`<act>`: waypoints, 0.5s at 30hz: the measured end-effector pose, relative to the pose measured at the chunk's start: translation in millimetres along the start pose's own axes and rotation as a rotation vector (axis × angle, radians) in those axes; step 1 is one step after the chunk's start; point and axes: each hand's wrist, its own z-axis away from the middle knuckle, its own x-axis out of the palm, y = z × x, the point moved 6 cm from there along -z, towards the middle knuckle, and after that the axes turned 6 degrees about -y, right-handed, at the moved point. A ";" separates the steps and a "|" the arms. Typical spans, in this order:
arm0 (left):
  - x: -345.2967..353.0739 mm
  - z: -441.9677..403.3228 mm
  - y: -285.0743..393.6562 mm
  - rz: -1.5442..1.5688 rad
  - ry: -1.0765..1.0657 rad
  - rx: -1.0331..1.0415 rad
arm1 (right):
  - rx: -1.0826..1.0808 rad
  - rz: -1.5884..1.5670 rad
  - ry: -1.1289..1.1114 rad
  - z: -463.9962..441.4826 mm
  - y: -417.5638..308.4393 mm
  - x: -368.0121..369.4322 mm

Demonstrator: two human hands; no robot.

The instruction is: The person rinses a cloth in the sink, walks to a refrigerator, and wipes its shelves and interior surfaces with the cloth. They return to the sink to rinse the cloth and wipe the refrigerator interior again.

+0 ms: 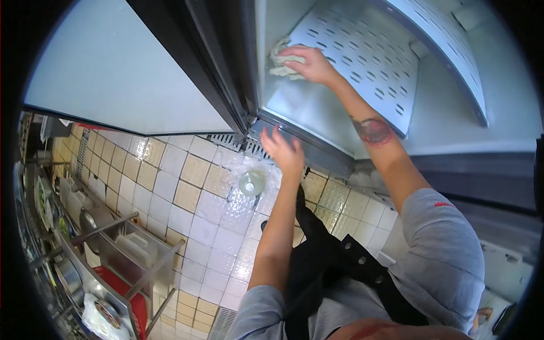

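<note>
A pale, crumpled cloth [281,58] is bunched under my right hand [309,63], whose fingers press it against the inner side of an open fridge-like cabinet, beside a perforated white shelf [362,51]. My left hand [281,148] hovers near the cabinet's lower front edge [306,137] with its fingers spread and nothing in it. Below and to the left of that hand, a round, pale greenish container [251,183] stands on the wet tiled floor [218,212].
The open cabinet door [130,73] fills the upper left. A second perforated panel [447,51] stands tilted inside the cabinet. At the lower left is a metal rack [122,243] with pans, containers and a red item. A floor drain grate [224,323] lies at the bottom.
</note>
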 end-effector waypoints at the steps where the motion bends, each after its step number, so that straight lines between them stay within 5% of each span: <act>1: -3.1 24.8 -17.8 -0.043 -0.079 -0.035 | 0.028 -0.009 0.007 5.7 -9.9 2.0; 4: -35.5 92.0 -60.7 -0.174 -0.367 -0.024 | 0.314 -0.585 -0.003 23.5 -22.6 6.4; 9: -143.1 214.8 -185.6 -0.466 -0.691 -0.292 | 0.574 -0.248 0.557 134.3 -8.0 -111.6; 13: -243.6 278.9 -253.0 -0.639 -0.808 -0.535 | 0.846 0.058 0.594 227.1 53.4 -181.4; 15: -272.6 293.2 -261.6 -0.742 -0.891 -0.682 | 0.890 0.572 0.498 228.1 51.9 -156.4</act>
